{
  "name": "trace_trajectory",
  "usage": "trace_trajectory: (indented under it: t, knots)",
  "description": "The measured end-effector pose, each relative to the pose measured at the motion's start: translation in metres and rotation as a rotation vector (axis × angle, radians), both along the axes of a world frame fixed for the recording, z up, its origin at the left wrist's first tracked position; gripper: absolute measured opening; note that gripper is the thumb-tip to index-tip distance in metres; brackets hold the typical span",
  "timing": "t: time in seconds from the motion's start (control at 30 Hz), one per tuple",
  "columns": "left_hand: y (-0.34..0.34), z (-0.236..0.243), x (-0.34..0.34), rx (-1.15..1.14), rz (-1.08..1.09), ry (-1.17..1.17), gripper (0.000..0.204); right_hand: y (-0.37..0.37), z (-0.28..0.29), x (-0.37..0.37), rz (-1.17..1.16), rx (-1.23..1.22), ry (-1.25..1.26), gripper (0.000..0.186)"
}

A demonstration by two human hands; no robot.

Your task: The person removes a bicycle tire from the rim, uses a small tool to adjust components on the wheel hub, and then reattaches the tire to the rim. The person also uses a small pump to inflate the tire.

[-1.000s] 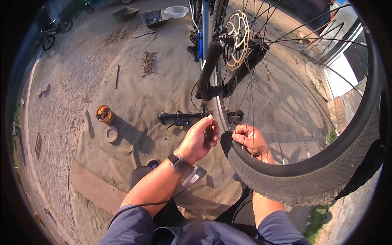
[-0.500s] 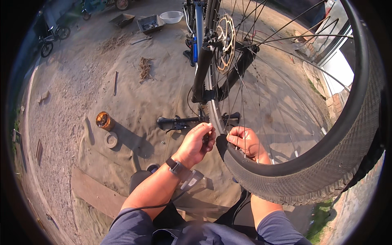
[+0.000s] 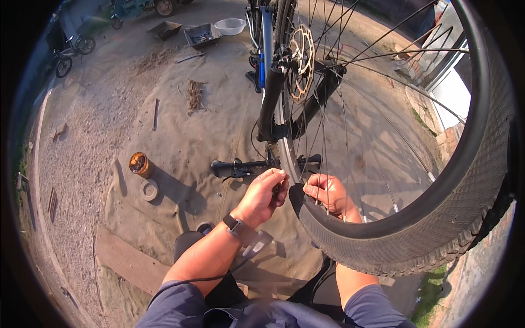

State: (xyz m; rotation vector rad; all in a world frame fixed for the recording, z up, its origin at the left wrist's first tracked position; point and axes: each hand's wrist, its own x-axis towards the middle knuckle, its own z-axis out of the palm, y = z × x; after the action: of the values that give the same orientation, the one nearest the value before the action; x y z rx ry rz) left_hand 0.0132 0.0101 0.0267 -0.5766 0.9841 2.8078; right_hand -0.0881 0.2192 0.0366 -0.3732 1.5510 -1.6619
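A bicycle front wheel with a black knobbly tyre (image 3: 372, 254) rises in front of me. Near my fingers the tyre's edge stops, and a pale bare stretch of rim (image 3: 287, 156) runs up from there between the fork legs (image 3: 272, 104). My left hand (image 3: 265, 197) is closed in a pinch just left of this rim, its curled fingers hiding whatever is in them. Across the rim, my right hand (image 3: 331, 194) reaches in behind the tyre among the spokes (image 3: 325, 147). Its thumb and forefinger close at the rim's inner side, where I cannot make out what they grip.
Handlebars (image 3: 240, 167) lie low behind my hands, below the fork. A brake disc (image 3: 301, 63) sits at the hub. On the ground at left are a rusty can (image 3: 140, 165), a round lid-like disc (image 3: 149, 190) and a board (image 3: 128, 257). Trays (image 3: 202, 34) and a white basin (image 3: 229, 25) stand farther off.
Both hands stay almost where they were at the rim, with only a very slight shift of the left fingers downward. The whole view has moved a little.
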Motion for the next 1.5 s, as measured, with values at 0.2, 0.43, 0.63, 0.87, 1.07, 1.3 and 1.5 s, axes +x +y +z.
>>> trace_trajectory:
  t: [0.2, 0.43, 0.63, 0.87, 1.07, 1.3, 1.5]
  knots:
    - [0.001, 0.000, 0.000, -0.021, -0.013, -0.006, 0.018, 0.000, 0.005, 0.000, 0.025, 0.005, 0.016, 0.008]
    - [0.000, 0.001, 0.000, -0.026, 0.000, 0.008, 0.017, -0.005, 0.011, 0.006, -0.041, 0.012, 0.063, 0.016]
    - [-0.001, 0.000, 0.001, -0.020, 0.013, 0.008, 0.017, -0.009, 0.010, 0.006, -0.051, 0.039, 0.125, 0.017]
    - [-0.002, -0.002, 0.002, -0.021, 0.013, 0.010, 0.016, -0.004, 0.002, 0.003, -0.030, 0.087, 0.133, 0.016]
    - [-0.003, -0.002, 0.002, -0.029, 0.019, 0.004, 0.015, -0.006, 0.015, 0.009, -0.054, 0.045, 0.066, 0.015]
    - [-0.003, -0.001, 0.004, -0.078, 0.020, -0.016, 0.014, -0.005, 0.018, 0.010, -0.055, 0.021, 0.050, 0.017]
    - [-0.037, 0.003, 0.005, -0.274, 0.083, -0.028, 0.011, -0.004, 0.007, 0.003, -0.067, 0.128, 0.110, 0.017]
